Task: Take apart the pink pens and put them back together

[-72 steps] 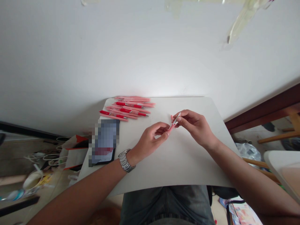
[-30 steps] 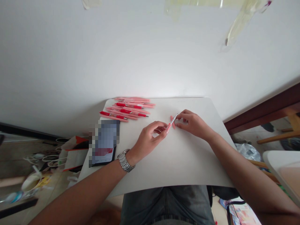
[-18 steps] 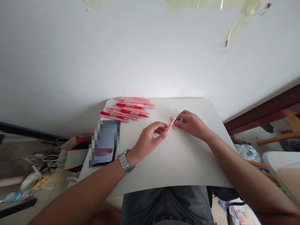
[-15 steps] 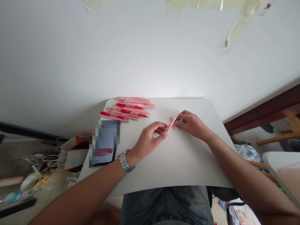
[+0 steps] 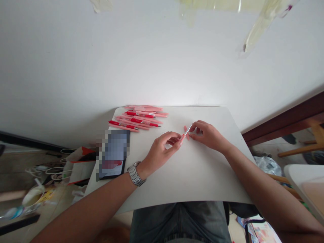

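Note:
My left hand (image 5: 162,150), with a metal watch (image 5: 134,173) on its wrist, pinches the pink end of a thin pen part (image 5: 182,137) above the white table (image 5: 187,168). My right hand (image 5: 209,135) pinches the pale refill (image 5: 188,129) that sticks out of that part. A small pink piece (image 5: 185,128) lies on the table just behind the two fingertips. Several pink and red pens (image 5: 139,118) lie in a pile at the table's far left.
A dark tablet (image 5: 113,153) lies at the table's left edge. Bags and clutter (image 5: 73,165) sit on the floor to the left. A wooden frame (image 5: 291,121) and another white surface (image 5: 306,185) stand to the right. A white wall rises behind the table.
My right hand has come down from above the table to rest near its surface and now grips the refill closer to the pink part. My left hand has barely moved.

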`<move>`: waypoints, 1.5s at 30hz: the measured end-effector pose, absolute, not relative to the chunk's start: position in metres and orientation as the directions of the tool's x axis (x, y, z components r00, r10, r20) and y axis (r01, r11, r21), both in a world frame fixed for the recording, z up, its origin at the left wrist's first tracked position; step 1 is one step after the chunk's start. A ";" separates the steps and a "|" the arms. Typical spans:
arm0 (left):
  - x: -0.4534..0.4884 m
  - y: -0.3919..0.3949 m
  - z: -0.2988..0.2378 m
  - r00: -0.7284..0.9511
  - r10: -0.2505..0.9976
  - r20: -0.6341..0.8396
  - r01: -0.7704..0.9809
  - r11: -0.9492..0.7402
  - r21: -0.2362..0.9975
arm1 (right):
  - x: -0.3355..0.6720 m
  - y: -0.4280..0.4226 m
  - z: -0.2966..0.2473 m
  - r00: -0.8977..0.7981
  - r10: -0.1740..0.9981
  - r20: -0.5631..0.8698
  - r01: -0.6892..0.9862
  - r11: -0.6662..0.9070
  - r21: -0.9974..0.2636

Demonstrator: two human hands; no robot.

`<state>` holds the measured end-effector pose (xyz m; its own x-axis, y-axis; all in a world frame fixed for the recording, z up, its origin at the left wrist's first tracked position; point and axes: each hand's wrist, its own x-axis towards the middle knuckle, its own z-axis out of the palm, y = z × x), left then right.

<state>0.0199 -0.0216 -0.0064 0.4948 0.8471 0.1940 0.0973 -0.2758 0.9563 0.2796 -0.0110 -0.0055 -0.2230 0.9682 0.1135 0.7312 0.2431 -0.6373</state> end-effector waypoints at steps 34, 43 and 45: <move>0.021 -0.023 -0.007 0.522 0.839 0.153 0.154 -0.269 0.951 | 0.255 -0.033 0.029 0.034 0.986 0.162 -0.147 0.165 -0.975; 0.022 -0.022 -0.007 0.522 0.836 0.168 0.157 -0.288 0.945 | 0.253 -0.034 0.029 0.018 0.980 0.199 -0.134 0.200 -0.971; 0.022 -0.022 -0.007 0.518 0.838 0.172 0.162 -0.293 0.942 | 0.253 -0.034 0.028 0.020 0.978 0.209 -0.126 0.210 -0.970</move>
<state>0.0219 -0.0219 -0.0071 0.5183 0.8377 0.1718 0.1617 -0.2933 0.9423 0.2528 -0.0341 0.0283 0.0198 0.9778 0.2088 -0.1259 0.2096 -0.9696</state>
